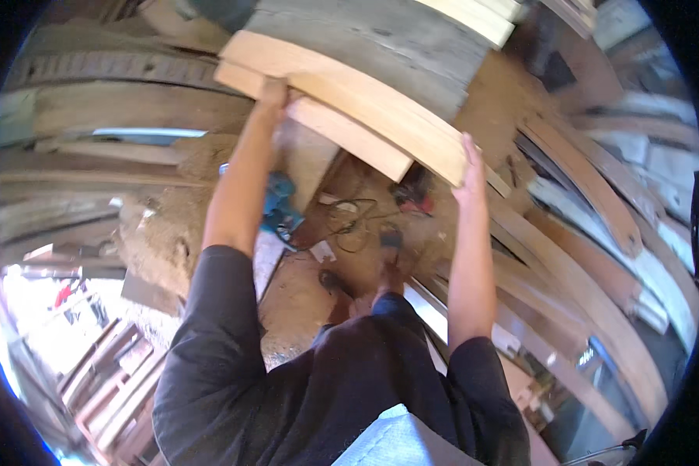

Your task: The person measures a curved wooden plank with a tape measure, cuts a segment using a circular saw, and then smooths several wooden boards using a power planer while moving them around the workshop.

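Observation:
Two pale wooden boards lie one against the other across the top middle, over a grey worktop [380, 39]. The longer board [349, 97] is on the far side and reaches further right. On the near side is a shorter board [349, 136]. My left hand [274, 93] is closed at the boards' left part, over the shorter board and against the longer one's edge; its fingertips are blurred. At the right end of the longer board, my right hand [470, 169] grips the end, its fingers along the end face.
A blue power tool [281, 203] rests on a surface below my left forearm. A cable [353, 225] curls on the dusty floor near my feet. Stacked timber [124, 109] fills the left side, and curved wooden pieces [590, 186] lie at right. More pale planks [478, 17] sit at the far edge.

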Tool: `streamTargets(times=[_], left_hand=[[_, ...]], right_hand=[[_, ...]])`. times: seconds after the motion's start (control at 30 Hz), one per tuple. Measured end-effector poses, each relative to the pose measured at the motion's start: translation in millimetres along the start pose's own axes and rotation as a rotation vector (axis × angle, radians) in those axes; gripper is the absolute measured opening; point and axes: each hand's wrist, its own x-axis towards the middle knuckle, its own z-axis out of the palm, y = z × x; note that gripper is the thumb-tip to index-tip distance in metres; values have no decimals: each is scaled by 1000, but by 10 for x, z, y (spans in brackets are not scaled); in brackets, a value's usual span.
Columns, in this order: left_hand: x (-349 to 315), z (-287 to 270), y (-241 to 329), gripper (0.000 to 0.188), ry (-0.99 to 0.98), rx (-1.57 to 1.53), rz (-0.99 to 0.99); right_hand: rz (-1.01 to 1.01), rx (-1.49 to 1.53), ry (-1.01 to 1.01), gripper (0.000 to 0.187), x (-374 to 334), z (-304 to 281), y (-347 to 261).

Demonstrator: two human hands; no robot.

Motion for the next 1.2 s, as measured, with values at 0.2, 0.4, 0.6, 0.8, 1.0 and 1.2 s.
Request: streamTargets(times=[0.2,0.4,0.6,0.8,1.0,1.2], left_hand=[[-21,-40,108,46,-68,-36,-38],[-315,-278,176,46,-85,-88,108],[-2381,-968,612,71,88,-294,358],[-4552,-3180,-234,69,602,-465,272],[-5995,-5603,-2531,41,1008,-926,30],[-6830,-6744,-3892,23,1167,-1014,138]], right_hand=[[40,-24,-69,51,159,-160,75],[12,-129,-27,56,-82,5,35],[-161,-270,-93,64,-1348,445,-181],[-225,-752,-390,46,-2320,1361,862],[-124,-837,-753,58,-3107,1947,3162],[13,-1016,-950,69,-3545,2030,5057]])
